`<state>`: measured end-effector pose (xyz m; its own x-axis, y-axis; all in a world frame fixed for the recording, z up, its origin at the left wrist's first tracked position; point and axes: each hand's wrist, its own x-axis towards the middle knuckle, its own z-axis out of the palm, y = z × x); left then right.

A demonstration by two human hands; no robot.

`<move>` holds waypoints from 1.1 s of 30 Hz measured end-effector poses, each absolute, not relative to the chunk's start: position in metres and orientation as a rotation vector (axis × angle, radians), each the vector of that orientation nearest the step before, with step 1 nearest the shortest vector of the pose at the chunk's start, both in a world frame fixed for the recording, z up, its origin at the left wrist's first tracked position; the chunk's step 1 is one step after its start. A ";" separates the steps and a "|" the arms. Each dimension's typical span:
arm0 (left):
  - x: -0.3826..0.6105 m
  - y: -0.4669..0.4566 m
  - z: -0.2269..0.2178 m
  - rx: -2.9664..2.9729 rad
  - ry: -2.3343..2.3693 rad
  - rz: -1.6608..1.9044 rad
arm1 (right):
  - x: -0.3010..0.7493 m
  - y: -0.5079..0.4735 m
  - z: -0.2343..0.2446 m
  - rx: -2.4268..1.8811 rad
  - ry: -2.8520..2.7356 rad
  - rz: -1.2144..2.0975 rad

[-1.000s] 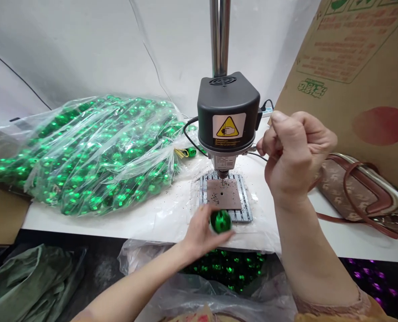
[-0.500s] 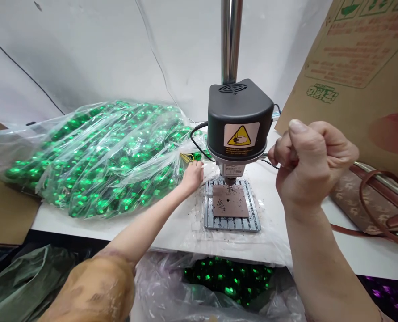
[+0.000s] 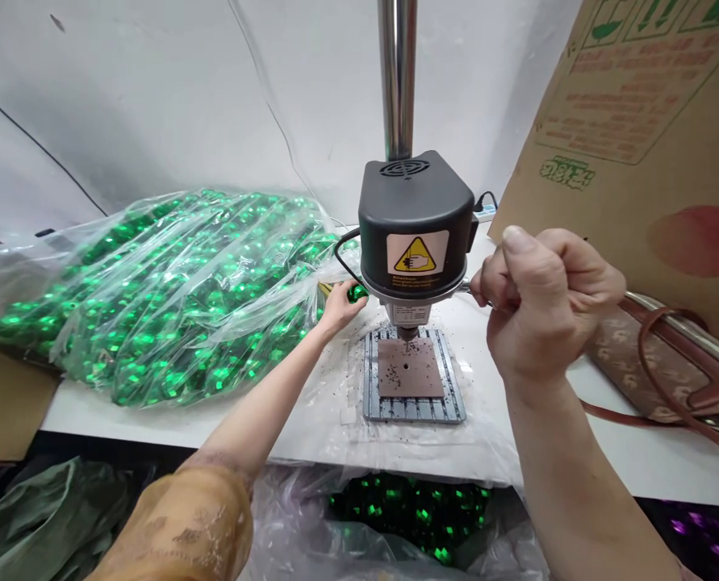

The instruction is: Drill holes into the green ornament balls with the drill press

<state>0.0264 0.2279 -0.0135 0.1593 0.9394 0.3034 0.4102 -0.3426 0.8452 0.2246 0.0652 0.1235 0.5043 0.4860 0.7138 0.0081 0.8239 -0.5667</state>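
between left fingers (image 3: 342, 288) and thumb (image 3: 357, 307): green ball (image 3: 357, 293)

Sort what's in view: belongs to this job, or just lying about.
Apparently in use: drill press, lever in right hand, green ball at left hand, big green-ball bag, green balls below.

Seemingly lying about: handbag, cardboard box, dark green cloth.

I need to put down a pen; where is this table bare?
Front left, between the bag of green balls and the near edge of the table; front right, between the right forearm, handbag strap and near edge. Crowded: between bag and drill press, where the left hand is at a green ball.
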 end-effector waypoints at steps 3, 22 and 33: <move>0.009 0.190 -0.023 1.581 1.134 1.045 | 0.224 0.066 0.122 -0.571 -1.019 0.282; 0.044 0.109 -0.049 1.645 1.047 0.967 | 0.224 0.067 0.117 -0.584 -1.038 0.218; 0.062 0.098 -0.071 1.720 0.933 0.990 | 0.224 0.066 0.117 -0.547 -1.049 0.233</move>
<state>0.0624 0.0983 -0.0714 0.3912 0.8949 0.2148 0.1615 -0.2966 0.9413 0.2240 0.0658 0.1170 0.4898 0.4341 0.7561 0.0733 0.8437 -0.5318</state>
